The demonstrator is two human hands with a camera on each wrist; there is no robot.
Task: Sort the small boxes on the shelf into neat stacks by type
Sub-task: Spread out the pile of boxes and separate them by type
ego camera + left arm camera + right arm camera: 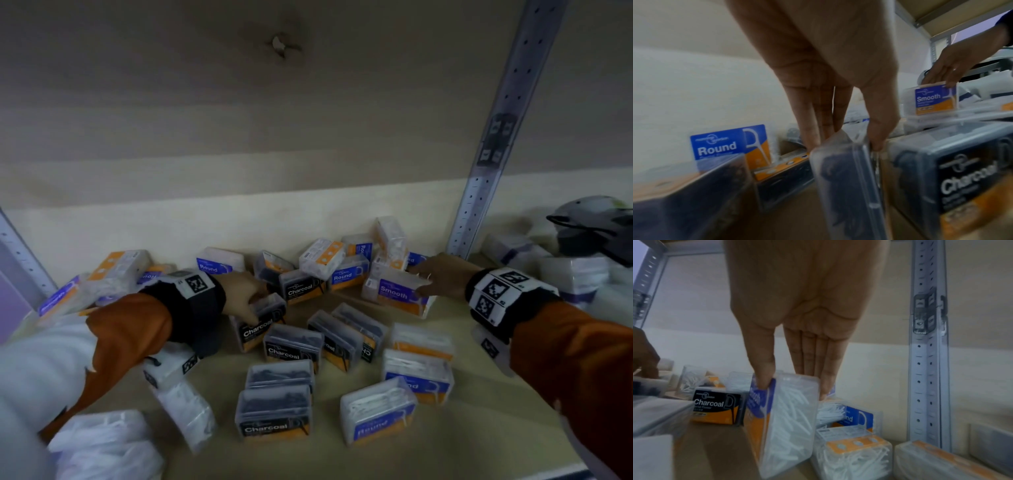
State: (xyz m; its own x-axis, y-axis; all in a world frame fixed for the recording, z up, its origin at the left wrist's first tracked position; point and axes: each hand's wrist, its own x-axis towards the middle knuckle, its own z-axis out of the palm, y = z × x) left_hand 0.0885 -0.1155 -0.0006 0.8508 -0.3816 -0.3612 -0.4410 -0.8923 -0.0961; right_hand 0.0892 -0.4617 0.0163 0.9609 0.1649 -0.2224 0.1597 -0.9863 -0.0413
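Note:
Small clear floss-pick boxes lie scattered on the wooden shelf (479,428): black "Charcoal", blue "Round" and blue "Smooth" types. My left hand (245,298) pinches a Charcoal box (260,323) between thumb and fingers; the left wrist view shows that box (846,178) edge-on under the fingertips. My right hand (435,277) grips a Smooth box (399,294) from above, thumb on its label side, fingers behind; the same Smooth box (789,418) fills the right wrist view. Several Charcoal boxes (293,346) stand in the middle, Round boxes (376,413) at the front right.
A jumbled heap of boxes (337,258) lies against the back wall. A perforated metal upright (479,192) stands at the back right, with a helmet (596,226) and white packs beyond it. White bags (102,442) sit at the front left.

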